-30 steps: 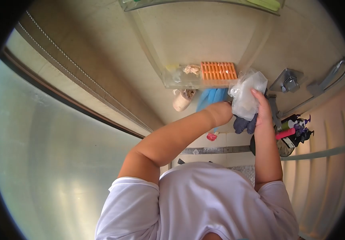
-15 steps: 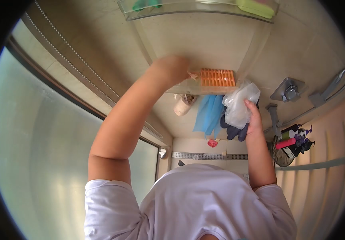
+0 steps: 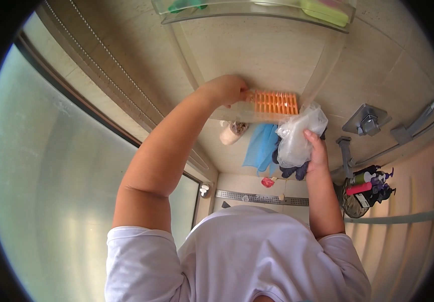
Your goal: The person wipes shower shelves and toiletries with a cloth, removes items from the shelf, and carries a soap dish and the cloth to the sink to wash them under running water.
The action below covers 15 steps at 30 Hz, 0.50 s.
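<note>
My right hand (image 3: 317,153) grips a crumpled clear plastic bag (image 3: 297,136), thumb on top. Behind the bag hang dark gloves (image 3: 294,171) and a light blue mesh cloth (image 3: 261,148). My left hand (image 3: 231,91) reaches over a clear wall shelf (image 3: 275,118), its fingers curled together by the left end of an orange slatted rack (image 3: 276,103). What those fingers pinch, if anything, is too small and hidden to name. Below the shelf hangs a pale container with dark bits in it (image 3: 233,133).
An upper clear shelf (image 3: 257,16) carries green and yellow items. At the right are a shower mixer (image 3: 368,121), a hand shower (image 3: 418,121) and a basket of pump bottles (image 3: 368,189). A frosted glass panel (image 3: 61,166) stands at the left; a drain grate (image 3: 262,197) lies below.
My left hand has shifted slightly right, closer to the orange rack, and is no longer blurred. My right hand still holds the plastic bag, which has moved a little.
</note>
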Available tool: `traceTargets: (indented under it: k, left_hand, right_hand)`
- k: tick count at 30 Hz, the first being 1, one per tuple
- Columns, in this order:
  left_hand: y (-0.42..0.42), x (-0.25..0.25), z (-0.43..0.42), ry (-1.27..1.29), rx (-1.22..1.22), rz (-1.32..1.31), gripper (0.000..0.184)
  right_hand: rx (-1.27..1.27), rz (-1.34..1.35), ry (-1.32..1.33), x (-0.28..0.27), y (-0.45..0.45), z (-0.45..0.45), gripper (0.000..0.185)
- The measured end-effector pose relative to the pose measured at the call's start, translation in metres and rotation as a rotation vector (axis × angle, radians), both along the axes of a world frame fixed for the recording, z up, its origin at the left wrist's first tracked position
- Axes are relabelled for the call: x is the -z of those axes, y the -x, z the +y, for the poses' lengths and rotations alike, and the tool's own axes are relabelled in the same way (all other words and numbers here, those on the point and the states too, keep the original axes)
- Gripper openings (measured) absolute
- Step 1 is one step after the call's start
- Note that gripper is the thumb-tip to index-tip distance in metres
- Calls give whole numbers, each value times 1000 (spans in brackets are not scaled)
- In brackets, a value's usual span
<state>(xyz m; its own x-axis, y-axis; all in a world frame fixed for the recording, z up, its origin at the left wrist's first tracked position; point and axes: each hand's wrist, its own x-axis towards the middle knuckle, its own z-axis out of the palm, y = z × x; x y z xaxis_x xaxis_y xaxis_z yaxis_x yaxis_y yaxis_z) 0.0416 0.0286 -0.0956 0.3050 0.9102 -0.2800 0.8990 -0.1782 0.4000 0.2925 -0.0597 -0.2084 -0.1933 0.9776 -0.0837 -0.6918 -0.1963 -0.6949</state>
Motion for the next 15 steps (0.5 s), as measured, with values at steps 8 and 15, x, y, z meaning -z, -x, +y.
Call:
traceTargets:
  k: [8,15]
  left_hand:
    - [-4,12,-11,-401,-19,-186,24]
    - [-5,-35,-78,-735,26,-428,17]
  right_hand:
    - [2,7,-28,-4,-1,-5,47]
    - [24,7,-9,2,1,4,45]
